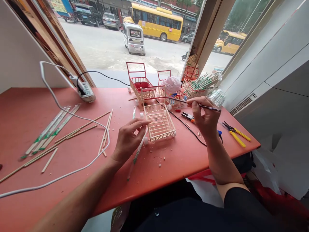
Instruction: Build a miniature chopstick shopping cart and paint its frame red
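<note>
A small cart (159, 118) made of pale wooden sticks, with white wheels, stands on the red table. My left hand (131, 137) pinches the cart's left edge between thumb and fingers. In my right hand (205, 116) is a thin paintbrush (190, 102), held nearly level and pointing left. The brush tip is at the cart's upright handle, whose lower crossbar looks red while other parts are bare wood. Just behind stands a second cart (141, 87) with a red handle and a red container inside.
Loose sticks (82, 132) and wrapped chopsticks (48, 132) lie left, beside a white cable (108, 135) and a power strip (85, 91). Yellow-handled pliers (235, 133) lie right. Farther back are a crumpled white bag (172, 83) and a stick bundle (205, 81) in a cart.
</note>
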Demonstrator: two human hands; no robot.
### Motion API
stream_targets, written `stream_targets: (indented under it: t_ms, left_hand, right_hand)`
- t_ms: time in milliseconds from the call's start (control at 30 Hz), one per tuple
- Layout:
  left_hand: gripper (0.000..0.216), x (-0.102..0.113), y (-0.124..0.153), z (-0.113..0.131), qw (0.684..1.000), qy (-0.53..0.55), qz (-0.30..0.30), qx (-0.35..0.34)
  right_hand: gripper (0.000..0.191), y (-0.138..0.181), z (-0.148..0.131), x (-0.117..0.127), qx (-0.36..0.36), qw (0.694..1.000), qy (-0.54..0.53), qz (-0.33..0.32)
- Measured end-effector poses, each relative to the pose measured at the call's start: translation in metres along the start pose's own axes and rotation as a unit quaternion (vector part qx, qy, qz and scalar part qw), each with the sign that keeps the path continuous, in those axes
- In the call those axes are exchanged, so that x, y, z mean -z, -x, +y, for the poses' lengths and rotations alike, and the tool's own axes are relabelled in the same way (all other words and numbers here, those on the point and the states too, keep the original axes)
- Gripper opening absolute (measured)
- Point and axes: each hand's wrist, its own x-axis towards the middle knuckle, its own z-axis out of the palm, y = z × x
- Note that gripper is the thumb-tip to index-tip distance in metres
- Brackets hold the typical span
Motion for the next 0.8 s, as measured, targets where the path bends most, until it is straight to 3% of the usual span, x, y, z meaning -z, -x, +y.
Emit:
stream_targets:
  t_ms: [267,667,800]
  left_hand:
    - [0.026,0.001,0.0,0.0,1.0,-0.005,-0.002,0.013]
    - [0.024,0.0,0.0,0.002,1.0,0.005,-0.001,0.007]
    - [0.024,0.001,0.0,0.003,1.0,0.008,-0.003,0.005]
  right_hand:
    - [0.018,0.013,-0.01,-0.02,-0.046,0.989,-0.13,-0.046]
    - [0.023,0.018,-0.015,-0.049,-0.133,0.974,-0.183,0.031]
    - [0.027,0.018,-0.01,-0.051,-0.162,0.97,-0.178,0.023]
